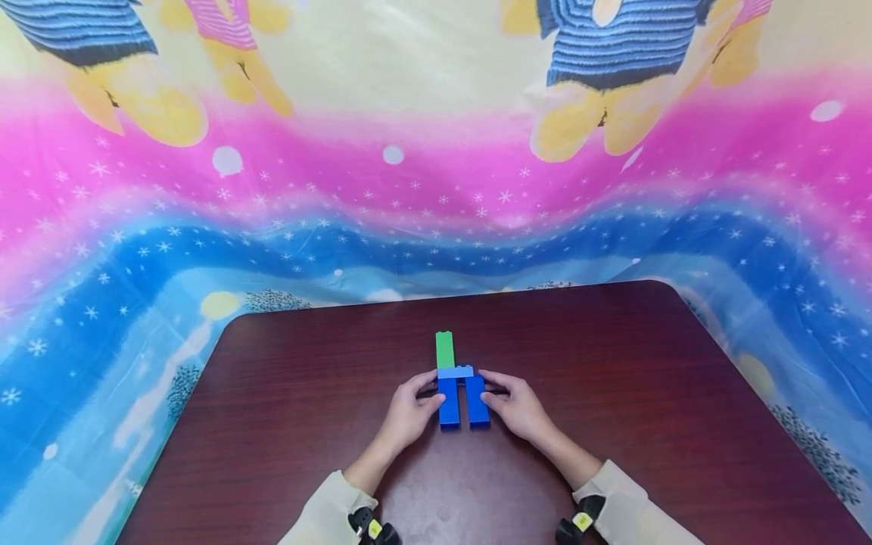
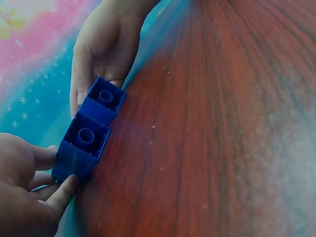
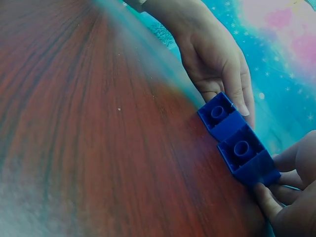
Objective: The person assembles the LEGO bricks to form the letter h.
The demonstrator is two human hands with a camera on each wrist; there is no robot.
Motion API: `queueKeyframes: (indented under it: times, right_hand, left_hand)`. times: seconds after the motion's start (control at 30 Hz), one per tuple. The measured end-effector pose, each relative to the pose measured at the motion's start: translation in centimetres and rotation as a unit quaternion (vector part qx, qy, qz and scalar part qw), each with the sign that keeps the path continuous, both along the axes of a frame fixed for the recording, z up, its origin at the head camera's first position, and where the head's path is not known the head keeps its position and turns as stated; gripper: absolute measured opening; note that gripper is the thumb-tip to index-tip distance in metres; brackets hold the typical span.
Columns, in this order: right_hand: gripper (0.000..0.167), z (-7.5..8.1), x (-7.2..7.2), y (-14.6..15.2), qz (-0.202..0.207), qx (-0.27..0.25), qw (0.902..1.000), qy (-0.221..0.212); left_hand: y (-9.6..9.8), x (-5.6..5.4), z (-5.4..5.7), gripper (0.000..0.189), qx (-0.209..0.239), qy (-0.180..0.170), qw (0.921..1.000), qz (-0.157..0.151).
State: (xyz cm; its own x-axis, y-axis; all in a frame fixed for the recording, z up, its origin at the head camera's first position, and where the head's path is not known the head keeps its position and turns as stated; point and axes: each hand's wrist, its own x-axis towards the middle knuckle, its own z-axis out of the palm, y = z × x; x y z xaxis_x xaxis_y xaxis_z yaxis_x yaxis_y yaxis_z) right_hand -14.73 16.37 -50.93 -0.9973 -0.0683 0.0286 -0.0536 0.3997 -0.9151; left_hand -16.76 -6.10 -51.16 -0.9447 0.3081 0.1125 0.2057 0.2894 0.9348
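Note:
A toy block build lies in the middle of the table, seen in the head view. Two dark blue block columns (image 1: 478,401) point toward the person, side by side with a gap between. A light blue block (image 1: 455,372) crosses their far ends, and a green block stack (image 1: 444,350) extends beyond it on the left. My left hand (image 1: 409,412) grips the left column between thumb and fingers. My right hand (image 1: 519,409) holds the right column the same way. Both wrist views show the hollow undersides of the blue blocks (image 2: 81,143), each with a round tube inside.
The dark reddish wooden table (image 1: 306,393) spreads around the hands. Behind it hangs a cartoon-printed cloth (image 1: 436,189) in pink, blue and cream. Black wrist straps (image 1: 579,518) sit over light sleeves (image 1: 330,511).

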Motion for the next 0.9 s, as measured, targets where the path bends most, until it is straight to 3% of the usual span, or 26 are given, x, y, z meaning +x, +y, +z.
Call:
queueKeyframes:
  times: [0.23,0.43,0.9]
  right_hand:
    - [0.040,0.2,-0.8,0.1,-0.001,0.021,0.9997,0.009]
    - [0.041,0.2,-1.4,0.4,-0.001,0.034,0.9994,0.006]
    - [0.042,0.3,-3.3,0.7,-0.014,0.021,0.9993,-0.027]
  left_hand:
    - [0.4,-0.3,0.0,0.045,-0.004,0.007,1.0000,0.005]
    - [0.7,-0.8,0.1,0.045,-0.013,-0.008,0.9998,0.014]
    - [1.1,-2.9,-0.4,0.044,0.012,-0.009,0.9996,0.022]
